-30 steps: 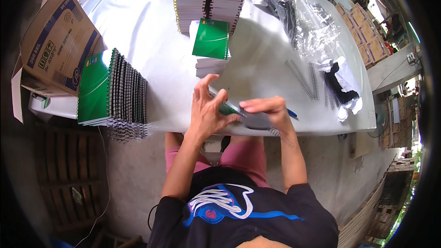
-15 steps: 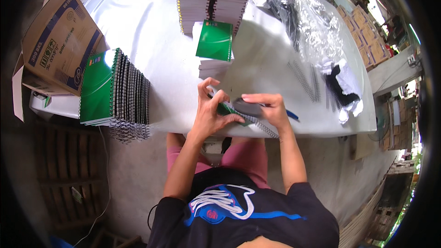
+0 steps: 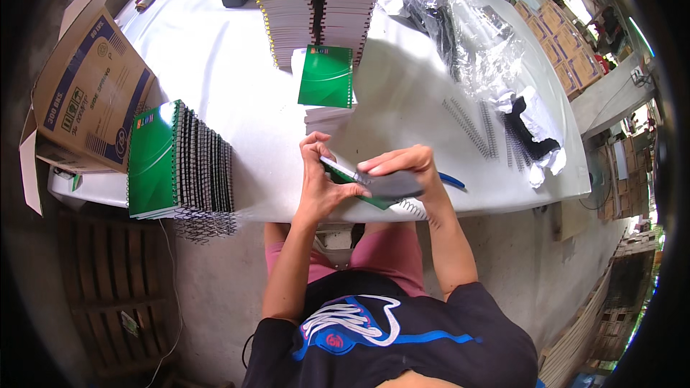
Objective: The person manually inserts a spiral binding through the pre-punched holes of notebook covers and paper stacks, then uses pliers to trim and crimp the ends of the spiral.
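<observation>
In my left hand is a green-covered notebook, gripped between thumb and fingers along its punched edge and tilted at the table's near edge. My right hand is closed on a dark, rounded, flat object, which lies against that edge; its exact kind is unclear. A loose end of spiral binding coil sticks out below it. Just right of my right hand lies a slim blue-handled tool, partly hidden. Beyond my hands, a green notebook tops a small stack of unbound pages.
Coil-bound green notebooks are stacked at left beside an open cardboard box. Tall notebook piles stand at the back. Loose coils, clear plastic wrap and a black-and-white cloth occupy the right side of the table.
My right hand has shifted slightly left and up with the dark object, which is now turned more broadly toward view. Less of the loose coil end shows. The view has shifted slightly.
</observation>
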`<state>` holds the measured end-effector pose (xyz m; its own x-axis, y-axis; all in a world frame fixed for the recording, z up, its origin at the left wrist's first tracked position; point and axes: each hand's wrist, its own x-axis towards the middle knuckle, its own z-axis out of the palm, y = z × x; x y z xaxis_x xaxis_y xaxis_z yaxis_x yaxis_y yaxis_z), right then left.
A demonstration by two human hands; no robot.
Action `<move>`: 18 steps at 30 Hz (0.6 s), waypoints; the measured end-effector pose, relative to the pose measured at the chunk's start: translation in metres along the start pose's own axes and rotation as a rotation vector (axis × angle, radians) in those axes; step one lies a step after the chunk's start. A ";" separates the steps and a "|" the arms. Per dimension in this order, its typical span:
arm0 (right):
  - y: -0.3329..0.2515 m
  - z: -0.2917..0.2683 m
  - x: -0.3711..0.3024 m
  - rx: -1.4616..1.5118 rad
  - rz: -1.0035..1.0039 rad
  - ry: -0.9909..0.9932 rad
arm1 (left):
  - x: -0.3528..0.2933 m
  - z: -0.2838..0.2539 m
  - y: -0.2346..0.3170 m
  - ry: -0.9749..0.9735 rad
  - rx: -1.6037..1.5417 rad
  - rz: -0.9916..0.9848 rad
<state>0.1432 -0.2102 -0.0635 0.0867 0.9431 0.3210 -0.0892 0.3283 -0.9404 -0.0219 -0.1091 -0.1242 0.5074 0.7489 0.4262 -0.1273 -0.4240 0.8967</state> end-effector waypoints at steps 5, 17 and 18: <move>0.008 -0.007 -0.003 0.053 -0.102 0.118 | -0.002 0.001 -0.012 -0.034 -0.060 -0.041; 0.005 0.006 -0.009 0.049 0.054 0.104 | 0.001 0.002 -0.001 0.002 0.025 0.117; 0.007 0.010 -0.011 0.041 0.034 0.108 | 0.000 0.000 0.002 -0.039 0.062 0.112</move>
<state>0.1319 -0.2174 -0.0720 0.1889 0.9434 0.2728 -0.1345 0.3000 -0.9444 -0.0219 -0.1098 -0.1229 0.5255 0.6755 0.5172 -0.1331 -0.5352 0.8342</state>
